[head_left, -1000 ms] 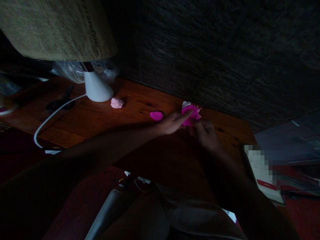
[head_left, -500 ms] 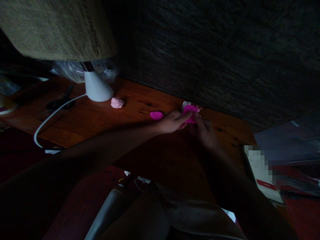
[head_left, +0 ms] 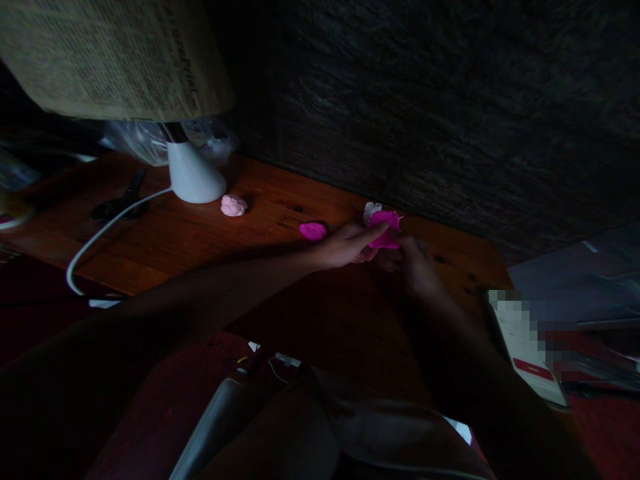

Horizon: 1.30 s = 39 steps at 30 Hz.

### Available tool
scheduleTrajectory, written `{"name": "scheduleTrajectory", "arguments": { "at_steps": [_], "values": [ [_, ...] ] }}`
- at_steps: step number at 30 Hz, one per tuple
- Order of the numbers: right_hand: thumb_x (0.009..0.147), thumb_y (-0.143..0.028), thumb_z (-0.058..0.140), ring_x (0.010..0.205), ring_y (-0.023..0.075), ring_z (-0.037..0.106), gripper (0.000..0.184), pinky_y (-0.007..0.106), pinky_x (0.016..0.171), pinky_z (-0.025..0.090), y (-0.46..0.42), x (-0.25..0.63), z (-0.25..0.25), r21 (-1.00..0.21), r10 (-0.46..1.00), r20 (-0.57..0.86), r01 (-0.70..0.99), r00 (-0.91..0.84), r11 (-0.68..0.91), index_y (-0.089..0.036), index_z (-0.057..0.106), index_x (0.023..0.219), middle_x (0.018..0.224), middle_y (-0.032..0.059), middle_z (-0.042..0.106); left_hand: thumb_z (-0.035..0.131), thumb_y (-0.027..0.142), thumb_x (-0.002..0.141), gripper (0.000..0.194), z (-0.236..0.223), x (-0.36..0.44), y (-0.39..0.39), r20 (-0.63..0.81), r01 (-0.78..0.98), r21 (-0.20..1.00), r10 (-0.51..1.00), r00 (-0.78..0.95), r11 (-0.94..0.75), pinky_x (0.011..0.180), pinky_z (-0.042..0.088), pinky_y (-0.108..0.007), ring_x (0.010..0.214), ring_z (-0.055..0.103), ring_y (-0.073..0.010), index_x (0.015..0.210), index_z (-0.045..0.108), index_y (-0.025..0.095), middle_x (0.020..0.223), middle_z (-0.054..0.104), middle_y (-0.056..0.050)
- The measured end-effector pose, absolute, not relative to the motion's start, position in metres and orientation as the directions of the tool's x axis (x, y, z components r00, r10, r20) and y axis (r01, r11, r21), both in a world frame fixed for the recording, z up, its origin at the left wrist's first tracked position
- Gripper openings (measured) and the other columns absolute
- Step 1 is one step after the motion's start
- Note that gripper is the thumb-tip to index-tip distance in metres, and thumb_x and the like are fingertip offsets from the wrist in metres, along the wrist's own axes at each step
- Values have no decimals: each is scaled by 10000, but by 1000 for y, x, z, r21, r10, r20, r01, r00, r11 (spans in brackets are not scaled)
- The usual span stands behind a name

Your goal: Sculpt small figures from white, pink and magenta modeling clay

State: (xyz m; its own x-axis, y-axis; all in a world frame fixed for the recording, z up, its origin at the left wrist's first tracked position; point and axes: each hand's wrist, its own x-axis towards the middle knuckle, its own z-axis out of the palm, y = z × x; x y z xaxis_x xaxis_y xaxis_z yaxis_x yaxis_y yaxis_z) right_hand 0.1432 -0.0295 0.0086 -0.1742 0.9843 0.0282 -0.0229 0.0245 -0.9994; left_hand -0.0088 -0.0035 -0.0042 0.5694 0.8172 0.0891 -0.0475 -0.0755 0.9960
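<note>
1. Nearest us, at the right, a lit device (head_left: pixel 535 373) rests by the table's end, part of its screen blurred into blocks.
2. Our two forearms cross the wooden table (head_left: pixel 273 190), hiding some of its near edge.
3. Our left hand (head_left: pixel 345 247) holds the flattened bright pink piece (head_left: pixel 386 230) in a narrow grip, thumb on top, above the table near the wall.
4. Our right hand (head_left: pixel 415 263) touches that piece's right edge; in this dimness we cannot tell how tightly its fingers close.
5. Just beyond the piece we see a whitish lump (head_left: pixel 371 211), partly hidden by it.
6. Left of our left hand lie a small magenta piece (head_left: pixel 313 231) and, farther left, a pale pink lump (head_left: pixel 234 205) beside the lamp (head_left: pixel 197 177).
7. The lamp's white cord (head_left: pixel 95 243) passes over dark scissors (head_left: pixel 123 203).
8. Behind the lamp sits clear plastic (head_left: pixel 137 143); the dark wall (head_left: pixel 400 100) backs everything.
</note>
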Motion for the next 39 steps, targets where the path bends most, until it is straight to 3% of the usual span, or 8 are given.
{"name": "scheduleTrajectory", "arguments": {
  "at_steps": [5, 11, 16, 23, 28, 33, 39],
  "values": [
    [791, -565, 668, 419, 69, 245, 515, 235, 415, 208, -33, 145, 9, -991, 991, 70, 110, -112, 83, -217, 425, 500, 469, -59, 318, 359, 648, 966, 632, 0, -10, -6, 65, -104, 995, 826, 559, -8, 466, 237, -252, 418, 328, -62, 566, 478, 174, 462, 390, 36],
    [822, -560, 638, 425, 75, 280, 491, 233, 422, 243, -32, 148, 6, -987, 994, 75, 138, -78, 85, -220, 442, 527, 481, -55, 363, 447, 596, 955, 547, -8, -8, 0, 57, -141, 990, 846, 531, 22, 462, 213, -246, 428, 314, -55, 608, 482, 174, 498, 397, 48],
    [852, -592, 622, 420, 83, 269, 573, 252, 428, 256, -30, 147, 3, -986, 988, 81, 132, -133, 99, -227, 356, 499, 457, -60, 311, 487, 536, 943, 479, -11, -7, 3, 125, -140, 988, 878, 462, -67, 474, 234, -235, 445, 322, -59, 621, 476, 180, 502, 379, 63],
    [870, -736, 508, 433, 95, 297, 571, 262, 422, 260, -32, 143, 3, -998, 965, -23, 58, -259, -8, -232, 446, 610, 510, -59, 342, 475, 395, 952, 436, -11, -11, 5, 196, -103, 980, 885, 422, -168, 490, 253, -245, 458, 345, -67, 573, 470, 179, 487, 389, 60],
    [861, -750, 507, 436, 98, 294, 582, 263, 420, 263, -33, 143, 2, -997, 964, -36, 69, -263, -18, -234, 433, 602, 503, -58, 341, 487, 321, 952, 443, -10, -9, 3, 152, -114, 987, 870, 470, -111, 493, 253, -255, 460, 345, -66, 535, 460, 173, 487, 399, 50],
    [833, -685, 612, 433, 86, 292, 569, 258, 425, 248, -34, 144, 6, -995, 971, 12, 97, -240, 36, -222, 436, 554, 495, -58, 345, 531, 323, 933, 335, -11, -7, 1, 147, -197, 978, 889, 434, -65, 483, 268, -214, 483, 360, -55, 649, 557, 148, 523, 413, 62],
    [795, -753, 595, 402, 75, 256, 633, 267, 414, 194, -36, 146, 11, -962, 970, 52, 247, -238, 112, -220, 432, 496, 448, -50, 363, 574, 349, 926, 303, -6, -6, 0, 122, -262, 965, 890, 440, -3, 513, 342, -206, 496, 421, -58, 714, 614, 136, 545, 464, 54]
  ]
}}
